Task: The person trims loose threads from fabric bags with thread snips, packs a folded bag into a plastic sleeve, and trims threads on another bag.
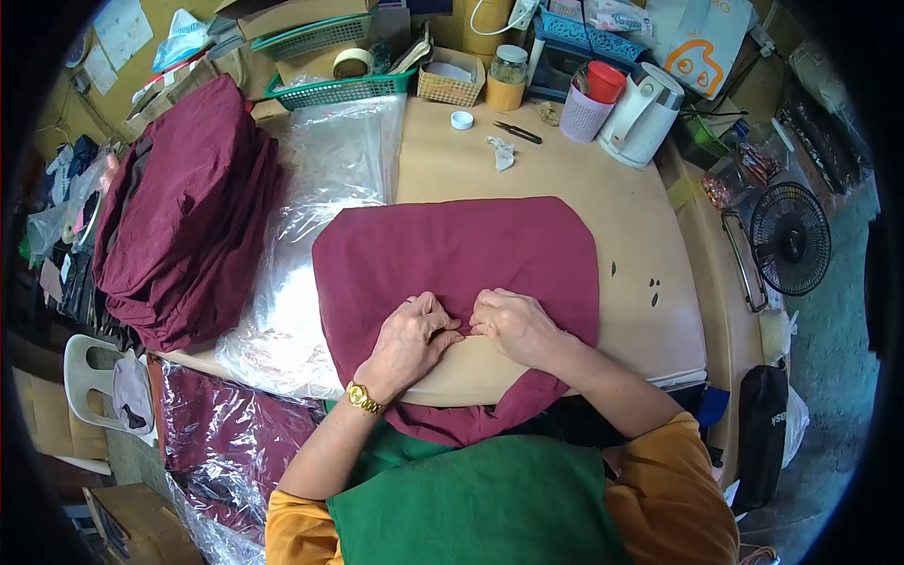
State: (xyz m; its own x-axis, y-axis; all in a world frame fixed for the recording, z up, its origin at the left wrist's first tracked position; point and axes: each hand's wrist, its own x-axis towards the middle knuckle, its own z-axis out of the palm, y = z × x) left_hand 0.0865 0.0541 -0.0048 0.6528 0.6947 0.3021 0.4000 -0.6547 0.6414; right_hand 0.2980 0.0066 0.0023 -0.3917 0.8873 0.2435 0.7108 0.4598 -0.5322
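Note:
A maroon cloth piece (452,245) lies spread on the tan table, its far corners cut at a slant. A band of the same cloth loops down over the near table edge, leaving a gap where the tan top shows. My left hand (410,339), with a gold watch (363,397) at the wrist, is closed in a pinch on the inner edge of the cloth. Close beside it, my right hand (513,325) pinches the same edge, the fingertips of both hands nearly meeting. The fingers partly hide the cloth between them.
A tall pile of maroon cloth (188,217) stands at left beside clear plastic sheets (330,179). Small scissors (518,133), a white tape roll (461,121), a jar (507,75), a purple cup (586,115) and a white kettle (642,115) are at the back. A fan (791,238) stands right.

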